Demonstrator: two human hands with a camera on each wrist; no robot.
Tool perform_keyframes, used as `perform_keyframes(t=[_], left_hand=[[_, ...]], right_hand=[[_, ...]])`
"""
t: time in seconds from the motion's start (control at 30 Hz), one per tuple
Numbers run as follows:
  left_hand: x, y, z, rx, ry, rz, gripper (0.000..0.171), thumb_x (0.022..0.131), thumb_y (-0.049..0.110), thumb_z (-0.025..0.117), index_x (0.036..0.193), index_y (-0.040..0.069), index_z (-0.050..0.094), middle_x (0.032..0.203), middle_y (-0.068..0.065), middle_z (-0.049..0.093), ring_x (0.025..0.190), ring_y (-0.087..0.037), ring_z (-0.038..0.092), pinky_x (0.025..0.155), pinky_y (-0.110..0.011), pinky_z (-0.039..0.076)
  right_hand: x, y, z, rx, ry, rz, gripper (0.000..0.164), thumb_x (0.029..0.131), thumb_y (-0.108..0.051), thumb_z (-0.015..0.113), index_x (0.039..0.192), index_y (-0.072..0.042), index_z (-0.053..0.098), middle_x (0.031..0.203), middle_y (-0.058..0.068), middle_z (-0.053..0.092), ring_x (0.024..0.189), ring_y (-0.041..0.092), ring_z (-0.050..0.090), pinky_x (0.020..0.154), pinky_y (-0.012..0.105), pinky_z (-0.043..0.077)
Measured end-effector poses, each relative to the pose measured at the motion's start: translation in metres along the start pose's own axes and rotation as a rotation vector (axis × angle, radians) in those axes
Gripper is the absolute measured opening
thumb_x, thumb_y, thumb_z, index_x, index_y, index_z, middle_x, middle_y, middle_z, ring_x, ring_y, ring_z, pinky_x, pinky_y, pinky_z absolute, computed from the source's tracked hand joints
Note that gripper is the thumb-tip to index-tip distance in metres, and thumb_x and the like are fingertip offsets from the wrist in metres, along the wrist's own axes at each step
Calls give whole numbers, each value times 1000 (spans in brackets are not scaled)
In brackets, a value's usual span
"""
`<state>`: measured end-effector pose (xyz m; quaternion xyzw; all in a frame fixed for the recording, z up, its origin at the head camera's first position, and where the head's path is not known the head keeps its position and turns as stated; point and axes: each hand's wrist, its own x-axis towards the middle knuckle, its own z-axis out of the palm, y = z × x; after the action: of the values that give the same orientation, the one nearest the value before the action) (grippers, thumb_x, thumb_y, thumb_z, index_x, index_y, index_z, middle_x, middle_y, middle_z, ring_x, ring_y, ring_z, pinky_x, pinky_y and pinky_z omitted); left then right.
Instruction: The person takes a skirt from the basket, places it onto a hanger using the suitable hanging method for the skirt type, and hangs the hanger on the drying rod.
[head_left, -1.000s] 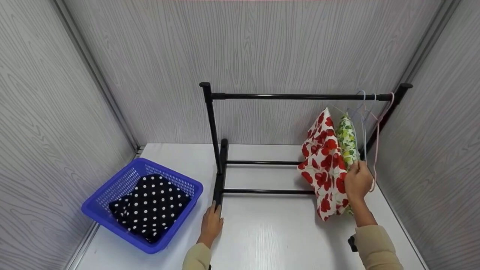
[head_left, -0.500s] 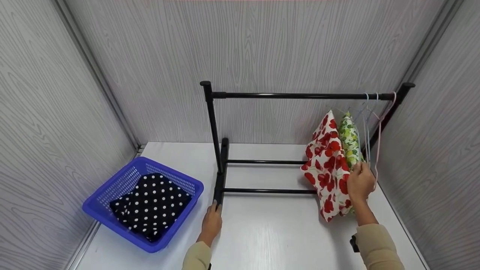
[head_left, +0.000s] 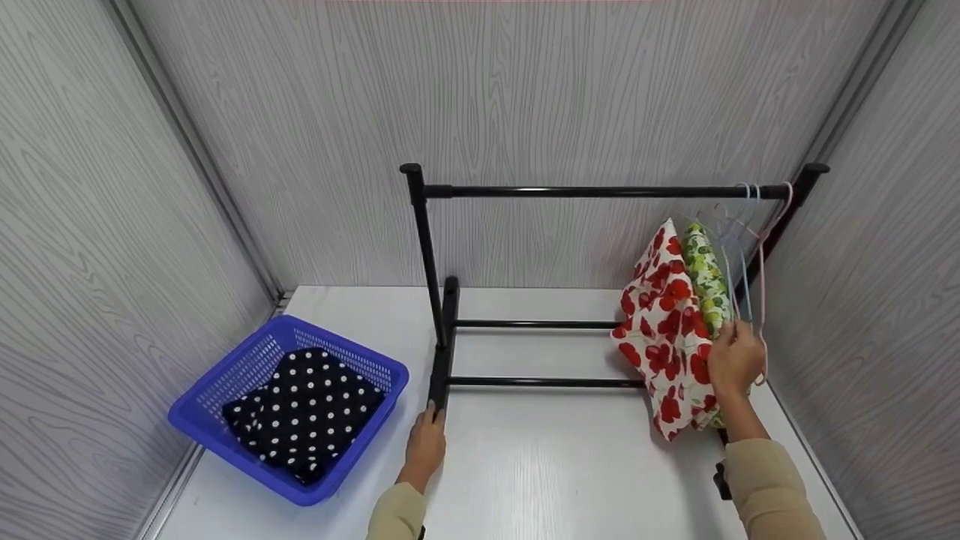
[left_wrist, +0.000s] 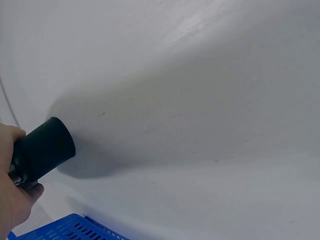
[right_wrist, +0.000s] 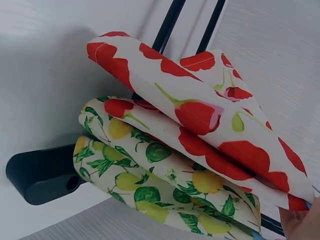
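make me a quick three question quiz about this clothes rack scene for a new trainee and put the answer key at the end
1. True or false: the polka-dot cloth is hanging on the rack.
2. Multiple choice: what does the left hand hold?
A) the polka-dot cloth
B) the rack's foot
C) the red-flowered cloth
3. Fill in the colour: the hanger nearest the rack's right post is ____.

Key: 1. False; it lies in the blue basket. 2. B. 3. Pink.
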<state>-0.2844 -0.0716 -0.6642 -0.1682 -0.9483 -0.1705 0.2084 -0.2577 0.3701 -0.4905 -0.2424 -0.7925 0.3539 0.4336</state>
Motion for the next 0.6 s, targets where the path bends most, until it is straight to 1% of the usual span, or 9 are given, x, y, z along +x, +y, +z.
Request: perform_keyframes(t=[0.17,0.27,0.33,0.43,0.5,0.6], left_hand=[[1,0,2,18,-6,-6,31,76,-4,65,107,-9,62,117,-26,56,93,-36,59,78,-41,51],[1,1,1,27,-7,-5,31,76,-4,66,107,-9,63,117,-26,56,93,-36,59,77,-41,51],[1,1,1,29,-15,-6,32,76,-4,66,107,-9,63,117,-26,56,93,-36,59,78,-42,51],[2,2,0,23,-24,-7,31,76,-4,65,107,-9,62,117,-26,56,93,-36,59,78,-42,51],[2,2,0,15,-19,-6,32,76,-4,65,107,-9,62,117,-26,56,93,-36,59,78,-42,51],[1,2,0,20,7,7,32,75,-4,67,107,-9,62,116,-26,56,91,-35,59,77,-41,51]], right_hand=[[2,6,-4,-9,-13,-43,29,95,-13,49,103,12,60,87,31,60,80,42,54,74,51,40],[-2,10,-7,3,-13,-62,28,95,-13,49,103,11,60,86,31,60,78,41,54,72,50,40],[-8,15,-10,17,-7,-66,28,95,-13,48,102,11,59,85,30,59,77,39,53,71,47,39],[-18,23,-15,38,13,-79,27,96,-12,47,101,13,58,82,28,56,73,30,49,70,39,37],[-25,28,-18,43,33,-86,26,95,-11,47,102,12,58,81,27,56,71,18,46,68,33,36],[-33,34,-22,58,52,-111,24,93,-8,50,101,13,59,78,26,57,68,0,38,64,24,32]])
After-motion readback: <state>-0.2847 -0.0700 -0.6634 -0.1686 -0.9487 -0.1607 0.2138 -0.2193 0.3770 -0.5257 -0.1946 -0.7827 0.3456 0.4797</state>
